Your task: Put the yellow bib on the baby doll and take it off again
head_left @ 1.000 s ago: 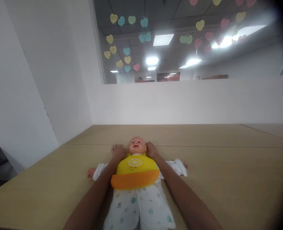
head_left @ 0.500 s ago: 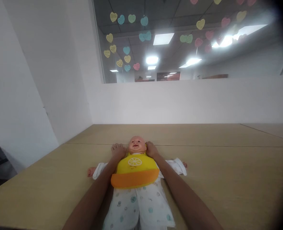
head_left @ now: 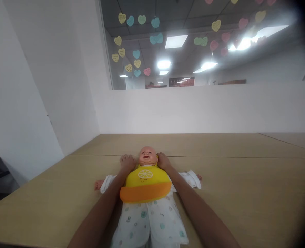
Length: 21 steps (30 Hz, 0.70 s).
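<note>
A baby doll (head_left: 147,155) in white printed clothes lies on its back on the wooden table (head_left: 245,193), head away from me. A yellow bib (head_left: 145,184) with an orange pocket and a lemon print covers its chest. My left hand (head_left: 128,162) rests beside the doll's neck on the left, fingers curled at the bib's collar. My right hand (head_left: 163,161) is at the right side of the neck, fingers closed there. What the fingers pinch behind the neck is hidden.
White walls (head_left: 38,86) enclose the table at the left and back. A glass pane (head_left: 193,44) above the back wall carries several paper hearts. The doll's arms stretch out to both sides; a table seam (head_left: 232,157) runs across behind its head.
</note>
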Motion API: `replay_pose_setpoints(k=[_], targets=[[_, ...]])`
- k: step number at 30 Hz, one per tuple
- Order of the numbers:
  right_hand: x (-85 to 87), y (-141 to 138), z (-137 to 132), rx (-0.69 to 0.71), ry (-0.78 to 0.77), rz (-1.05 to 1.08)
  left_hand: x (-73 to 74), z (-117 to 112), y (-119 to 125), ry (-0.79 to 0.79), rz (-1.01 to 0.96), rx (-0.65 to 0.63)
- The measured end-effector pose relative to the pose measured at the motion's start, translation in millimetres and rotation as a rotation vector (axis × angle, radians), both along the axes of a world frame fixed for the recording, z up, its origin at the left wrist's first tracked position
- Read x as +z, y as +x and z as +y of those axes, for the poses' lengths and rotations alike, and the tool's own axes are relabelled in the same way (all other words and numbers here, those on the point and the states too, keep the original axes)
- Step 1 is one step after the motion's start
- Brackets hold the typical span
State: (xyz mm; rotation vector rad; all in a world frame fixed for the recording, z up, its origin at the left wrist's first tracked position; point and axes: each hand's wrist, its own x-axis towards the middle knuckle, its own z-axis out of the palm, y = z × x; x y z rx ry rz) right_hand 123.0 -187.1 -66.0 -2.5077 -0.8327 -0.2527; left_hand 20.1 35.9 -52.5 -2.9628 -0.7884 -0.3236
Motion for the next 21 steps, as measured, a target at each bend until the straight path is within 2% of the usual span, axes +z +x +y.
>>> replay_pose_setpoints(k=[12, 21], targets=[[-0.5, 0.7, -0.4, 0.008, 0.009, 0.031, -3.9, 3.7, 4.7, -0.014, -0.002, 0.011], [2.0, -1.1, -1.8, 0.009, -0.019, 0.007, 1.7, -0.8, 1.0, -0.018, 0.003, 0.009]])
